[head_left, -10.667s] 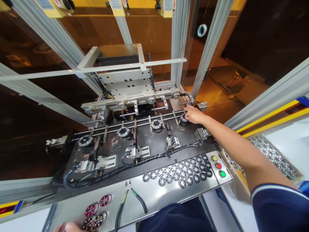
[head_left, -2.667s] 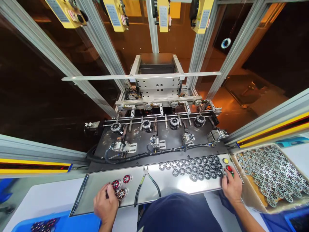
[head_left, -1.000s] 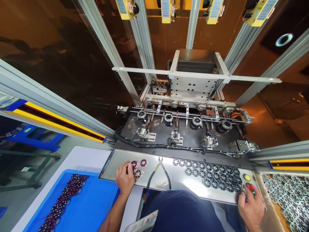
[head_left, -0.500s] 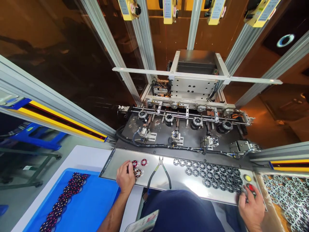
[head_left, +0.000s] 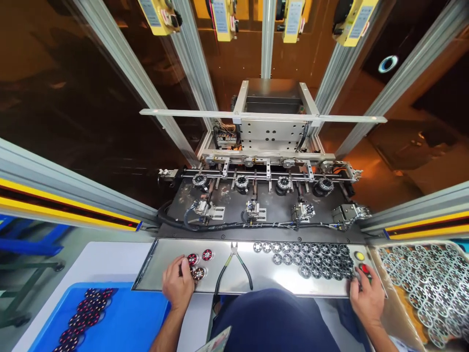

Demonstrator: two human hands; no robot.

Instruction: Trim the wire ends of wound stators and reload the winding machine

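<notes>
At the left end of the metal ledge (head_left: 252,278), my left hand (head_left: 178,284) is closed, with a dark bit showing between its fingers; what it is cannot be made out. Touching or just beside its fingertips lie small round spoked discs, black with red: one disc (head_left: 192,259), another (head_left: 207,254) and a reddish-brown one (head_left: 199,275). My right hand (head_left: 367,297) rests at the ledge's right end, thumb and forefinger apart. Its forefinger lies by a red button (head_left: 364,267), partly covering a green one. Beside the thumb are rows of dark and silver spoked discs (head_left: 316,260).
Pliers (head_left: 233,259) with dark handles lie mid-ledge. A yellow button (head_left: 359,256) sits above the red one. Behind stands a fixture with several round holders (head_left: 242,183). A blue tray (head_left: 124,318) holds red-black discs at left; a lined box (head_left: 384,293) holds silver discs at right.
The whole view has shifted, so the machine and ledge appear farther left and the right-hand box shows more. Both hands keep nearly the same places on the ledge.
</notes>
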